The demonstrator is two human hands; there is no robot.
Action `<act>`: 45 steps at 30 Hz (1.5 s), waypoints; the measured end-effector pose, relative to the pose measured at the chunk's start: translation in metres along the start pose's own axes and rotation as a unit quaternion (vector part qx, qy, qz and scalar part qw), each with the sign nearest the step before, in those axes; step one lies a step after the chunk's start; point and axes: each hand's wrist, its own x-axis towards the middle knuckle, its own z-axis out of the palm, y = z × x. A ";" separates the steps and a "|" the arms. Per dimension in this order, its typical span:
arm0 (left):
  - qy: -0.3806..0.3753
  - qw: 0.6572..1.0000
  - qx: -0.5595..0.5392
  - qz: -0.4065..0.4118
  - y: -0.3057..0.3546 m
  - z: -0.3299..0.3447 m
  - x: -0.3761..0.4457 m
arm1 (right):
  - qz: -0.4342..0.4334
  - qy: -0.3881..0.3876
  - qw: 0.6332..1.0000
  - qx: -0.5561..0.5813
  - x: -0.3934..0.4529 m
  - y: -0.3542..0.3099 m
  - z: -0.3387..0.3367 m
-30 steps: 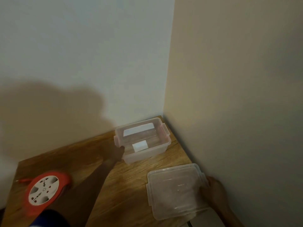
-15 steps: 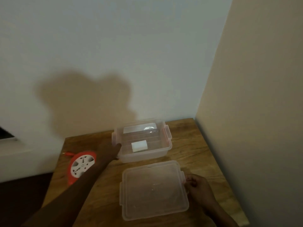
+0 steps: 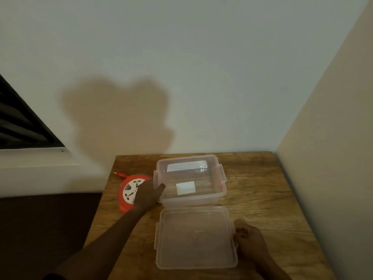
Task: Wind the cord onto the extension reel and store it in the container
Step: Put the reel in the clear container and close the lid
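**Lid down, left hand drifting to reel**

Since half a second earlier, left hand [image 3: 146,194] slid from the container [image 3: 219,176] wall partly over the reel [image 3: 129,194], fingers loosely spread, gripping nothing. Right hand [image 3: 249,238] curled at lid [image 3: 194,237] edge, 3 o'clock side; grip unclear. Reel sat at container's 9 o'clock on the worktop [image 3: 262,190], not stored. Count: one reel, one container, one lid, two white labels.

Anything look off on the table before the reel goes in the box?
Nothing stands out. The clear container stands open and upright, its lid flat in front under the right hand. The red reel lies flat beside it under the left hand, a short cord end sticking out.
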 end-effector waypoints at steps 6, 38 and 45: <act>-0.004 1.000 0.005 0.004 0.006 0.001 -0.001 | -0.018 0.023 0.999 -0.027 -0.011 -0.002 0.000; -0.148 0.941 0.306 -0.005 -0.093 -0.113 0.082 | 0.046 -0.245 0.943 0.221 -0.013 -0.176 0.235; -0.066 0.995 -0.033 -0.065 -0.130 -0.157 0.048 | 0.055 -0.263 0.948 0.174 -0.028 -0.194 0.256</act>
